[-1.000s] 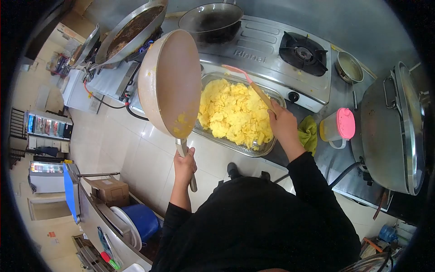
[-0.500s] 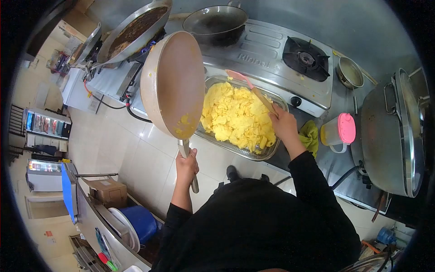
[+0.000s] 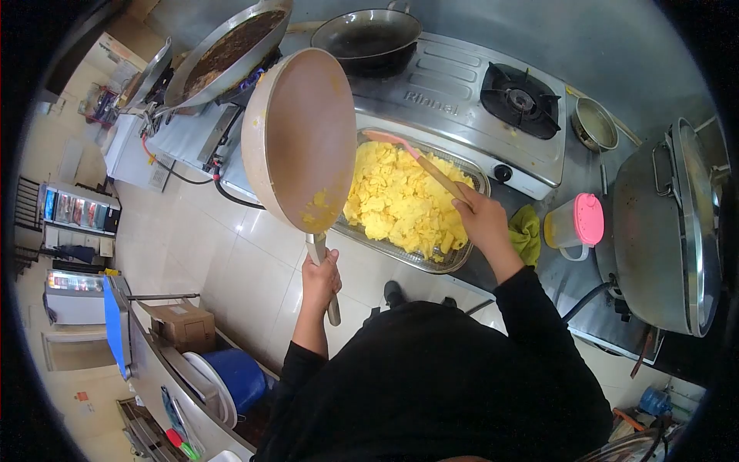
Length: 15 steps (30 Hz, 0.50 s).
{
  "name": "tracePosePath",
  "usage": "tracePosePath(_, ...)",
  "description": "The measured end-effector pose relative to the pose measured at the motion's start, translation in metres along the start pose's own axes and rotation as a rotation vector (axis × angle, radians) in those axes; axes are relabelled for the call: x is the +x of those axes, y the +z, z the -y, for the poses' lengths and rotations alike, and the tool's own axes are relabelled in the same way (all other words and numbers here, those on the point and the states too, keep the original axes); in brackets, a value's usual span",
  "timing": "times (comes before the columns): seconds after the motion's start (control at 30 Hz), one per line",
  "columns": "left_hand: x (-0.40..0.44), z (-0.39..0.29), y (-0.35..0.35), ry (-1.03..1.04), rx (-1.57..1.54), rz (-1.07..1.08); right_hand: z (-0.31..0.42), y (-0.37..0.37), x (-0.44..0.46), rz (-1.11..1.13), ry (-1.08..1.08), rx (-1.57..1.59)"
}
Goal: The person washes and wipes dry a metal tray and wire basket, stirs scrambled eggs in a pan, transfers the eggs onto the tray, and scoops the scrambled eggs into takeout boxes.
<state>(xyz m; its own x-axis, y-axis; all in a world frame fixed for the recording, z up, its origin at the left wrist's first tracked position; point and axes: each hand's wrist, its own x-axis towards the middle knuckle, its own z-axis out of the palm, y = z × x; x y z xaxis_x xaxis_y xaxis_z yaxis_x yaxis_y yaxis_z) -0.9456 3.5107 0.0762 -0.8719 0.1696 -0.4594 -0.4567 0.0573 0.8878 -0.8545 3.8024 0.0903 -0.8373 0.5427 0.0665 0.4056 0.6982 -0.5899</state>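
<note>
My left hand is closed around the handle of a frying pan, which is tilted steeply on its side. Bits of yellow egg cling to the pan's inside near the handle. Closed on the handle of a spatula with a pink blade is my right hand. The blade is above the far edge of a rectangular metal tray. Scrambled egg is heaped in the tray, and the pan overlaps the tray's left end from my viewpoint.
A gas stove stands behind the tray, with a wok on its left burner. To the right are a green cloth, a pink-lidded jug and a large metal pot. Another large wok sits at upper left.
The pan has shifted slightly right and tipped a little more. The spatula's blade has moved left, toward the pan, and my right hand has turned slightly with it.
</note>
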Motion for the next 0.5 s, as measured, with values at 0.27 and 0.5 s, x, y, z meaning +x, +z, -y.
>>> tracePosePath(0.27,0.001,0.007,-0.008,-0.041,-0.08,0.216,0.047,-0.048,-0.016,-0.035,-0.396,0.002)
tracePosePath(0.5,0.004,0.007,-0.003,0.018,0.015,0.297,0.049,-0.115,0.0,-0.101,-0.788,-0.419)
